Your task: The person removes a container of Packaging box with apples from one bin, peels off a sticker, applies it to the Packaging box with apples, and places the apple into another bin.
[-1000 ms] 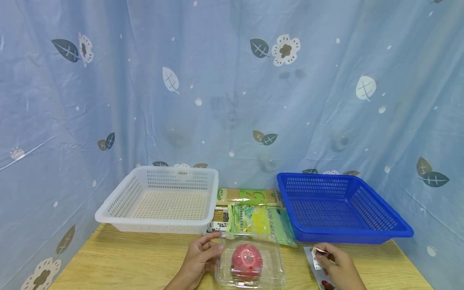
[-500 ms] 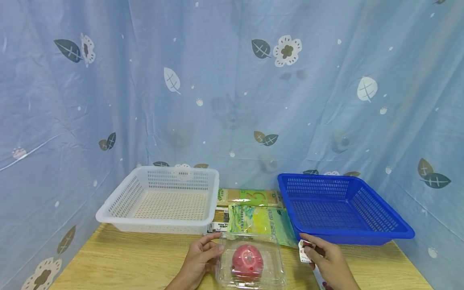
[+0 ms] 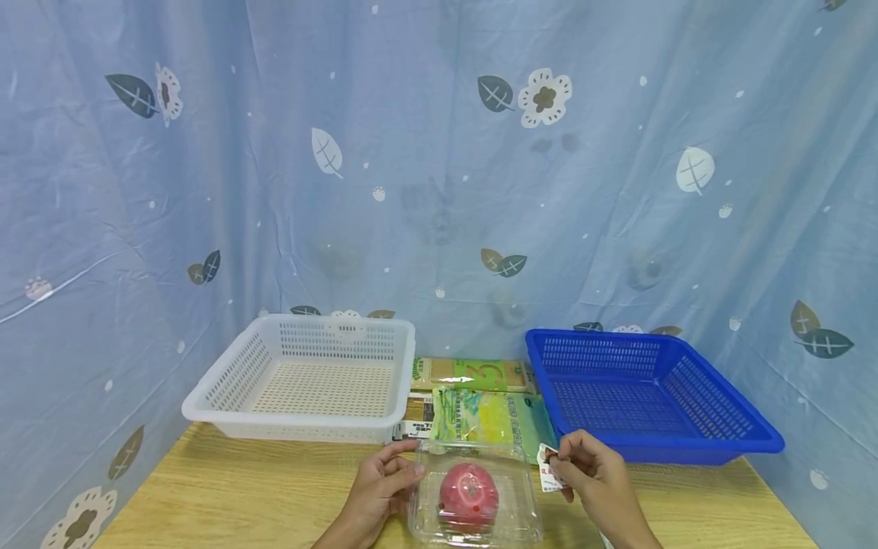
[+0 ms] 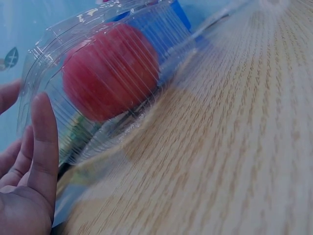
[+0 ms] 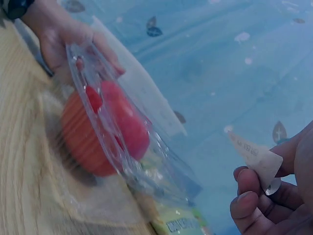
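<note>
A clear plastic clamshell box (image 3: 514, 496) stands on the table with a round red fruit (image 3: 469, 497) inside. At its left side my left hand (image 3: 376, 488) holds it, thumb and fingers at the edge. The left wrist view shows this hand's thumb (image 4: 43, 142) against the ribbed wall. Just right of the box, my right hand (image 3: 597, 480) pinches a small white sticker (image 3: 551, 471) with red print and a dark picture. In the right wrist view the sticker (image 5: 259, 159) is bent, its pointed end free of the fingers.
A white basket (image 3: 295, 427) stands back left, a blue basket (image 3: 658, 442) back right. Between them lie a green and yellow packet (image 3: 480, 415) and a brown and green packet (image 3: 473, 374). A patterned blue curtain (image 3: 439, 191) hangs behind the wooden table (image 3: 226, 496).
My right hand has lifted the sticker away from the sheet at the lower right and carried it left toward the box. My left hand and the box have stayed put.
</note>
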A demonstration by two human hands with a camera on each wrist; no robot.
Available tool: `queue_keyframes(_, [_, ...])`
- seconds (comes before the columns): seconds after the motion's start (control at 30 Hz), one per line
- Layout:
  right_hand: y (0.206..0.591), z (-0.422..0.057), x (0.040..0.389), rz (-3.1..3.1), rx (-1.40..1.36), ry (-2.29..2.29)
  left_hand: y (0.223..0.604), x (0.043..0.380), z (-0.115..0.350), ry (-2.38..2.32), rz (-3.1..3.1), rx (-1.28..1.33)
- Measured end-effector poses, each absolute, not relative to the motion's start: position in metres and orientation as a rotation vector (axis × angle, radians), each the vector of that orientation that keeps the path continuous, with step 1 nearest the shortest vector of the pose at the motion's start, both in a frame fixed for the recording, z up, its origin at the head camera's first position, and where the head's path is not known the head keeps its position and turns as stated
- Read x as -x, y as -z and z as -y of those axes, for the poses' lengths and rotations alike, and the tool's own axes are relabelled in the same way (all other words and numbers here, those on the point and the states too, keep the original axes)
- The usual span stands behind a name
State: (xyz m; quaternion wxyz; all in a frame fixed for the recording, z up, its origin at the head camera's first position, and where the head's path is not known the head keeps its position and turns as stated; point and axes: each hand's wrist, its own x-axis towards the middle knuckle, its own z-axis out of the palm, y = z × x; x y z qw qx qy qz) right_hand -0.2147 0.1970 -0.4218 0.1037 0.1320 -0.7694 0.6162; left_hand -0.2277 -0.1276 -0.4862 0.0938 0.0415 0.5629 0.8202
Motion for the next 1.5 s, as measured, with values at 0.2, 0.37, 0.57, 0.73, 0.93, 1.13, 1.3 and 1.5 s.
queue_keyframes(0.2, [0.42,-0.187,0.213,2.244,-0.447,-1.855,0.488,0.229,0.126,-2.425,-1.668,-0.151])
queue_keyframes(0.37, [0.418,-0.171,0.216,2.286,-0.459,-1.881,0.488,0.229,0.128,-2.425,-1.68,-0.162])
queue_keyframes(0.57, [0.415,-0.152,0.219,2.352,-0.538,-1.907,0.488,0.23,0.128,-2.429,-1.677,-0.149])
queue_keyframes(0.73, [0.413,-0.144,0.219,2.35,-0.576,-1.913,0.489,0.231,0.127,-2.425,-1.674,-0.15])
queue_keyframes(0.93, [0.412,-0.136,0.217,2.385,-0.568,-1.898,0.487,0.231,0.127,-2.421,-1.669,-0.152])
queue_keyframes(1.13, [0.416,-0.123,0.216,2.434,-0.572,-1.885,0.486,0.228,0.131,-2.417,-1.671,-0.146])
queue_keyframes(1.3, [0.418,-0.115,0.217,2.476,-0.576,-1.753,0.485,0.23,0.13,-2.415,-1.676,-0.137])
queue_keyframes(1.5, [0.42,-0.112,0.219,2.514,-0.66,-1.587,0.486,0.23,0.129,-2.418,-1.658,-0.141])
